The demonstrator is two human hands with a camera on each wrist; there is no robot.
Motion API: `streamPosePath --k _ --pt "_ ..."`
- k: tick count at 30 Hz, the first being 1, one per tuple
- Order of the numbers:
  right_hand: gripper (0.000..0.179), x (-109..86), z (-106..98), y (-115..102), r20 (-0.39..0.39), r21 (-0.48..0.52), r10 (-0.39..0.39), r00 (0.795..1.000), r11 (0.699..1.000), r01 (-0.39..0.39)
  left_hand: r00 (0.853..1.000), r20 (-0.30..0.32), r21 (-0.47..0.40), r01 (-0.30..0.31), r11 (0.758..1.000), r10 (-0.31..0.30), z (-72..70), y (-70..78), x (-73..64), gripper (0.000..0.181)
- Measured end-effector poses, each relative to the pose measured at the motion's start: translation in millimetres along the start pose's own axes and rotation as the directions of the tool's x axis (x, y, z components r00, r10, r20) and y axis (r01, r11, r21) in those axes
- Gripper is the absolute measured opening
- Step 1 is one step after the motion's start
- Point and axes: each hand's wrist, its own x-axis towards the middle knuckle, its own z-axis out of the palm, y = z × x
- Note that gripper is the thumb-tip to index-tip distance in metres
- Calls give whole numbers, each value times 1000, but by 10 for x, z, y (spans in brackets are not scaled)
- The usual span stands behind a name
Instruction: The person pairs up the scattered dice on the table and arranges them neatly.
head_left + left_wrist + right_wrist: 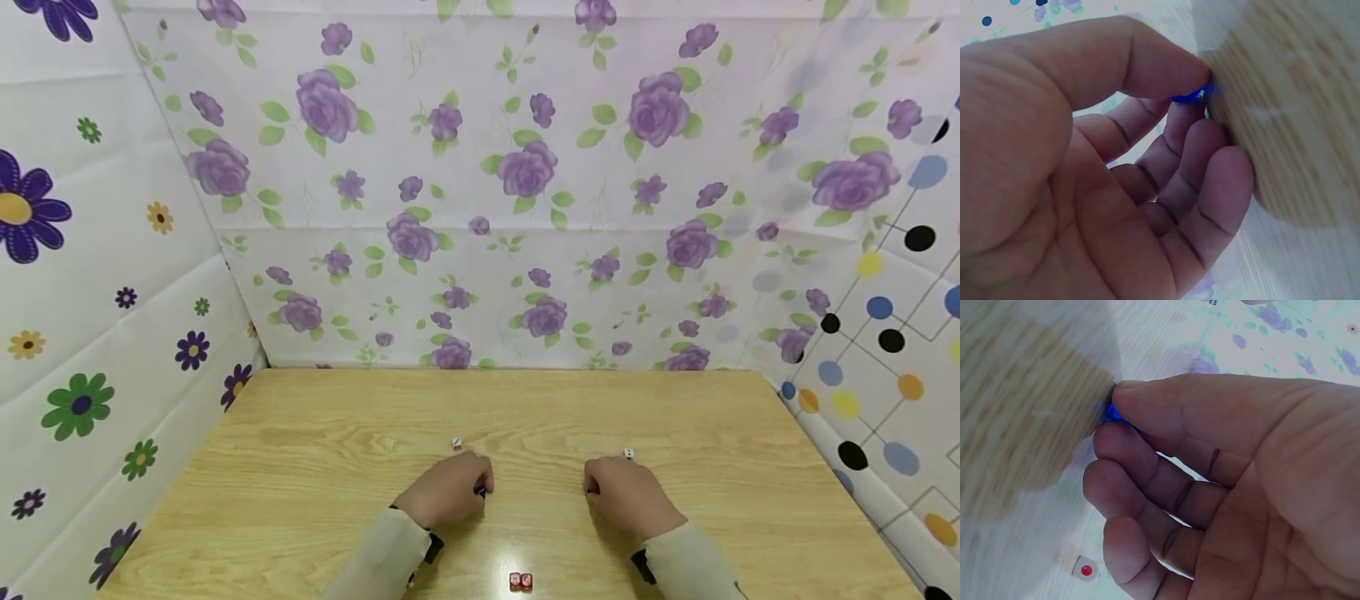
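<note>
My left hand pinches a small dark blue die between thumb and fingers, low over the wooden table. In the left wrist view only a sliver of blue shows between the fingertips. My right hand pinches another small blue piece, mostly hidden by the thumb and fingers, close to the tabletop. One white die lies just beyond the left hand. A second white die sits just past the right knuckles; the right wrist view shows a red dot on a white die.
Two red dice stand side by side near the front of the wooden table, between the forearms. Flower-patterned cloth hangs behind the table, with more patterned cloth along the left and right sides.
</note>
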Motion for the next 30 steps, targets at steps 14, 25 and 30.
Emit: streamPosePath --k 14,25,30 --pt "21 25 63 -109 -34 -138 -6 999 990 1 1000 -9 -34 -2 999 2 -17 2 -29 16" --pt "33 91 38 -96 -26 -75 28 999 997 -30 998 -55 -28 -23 999 21 -16 -28 7 10" --pt "33 68 39 -113 -1 -85 42 999 995 -42 997 -62 -13 -39 999 38 12 -18 27 10"
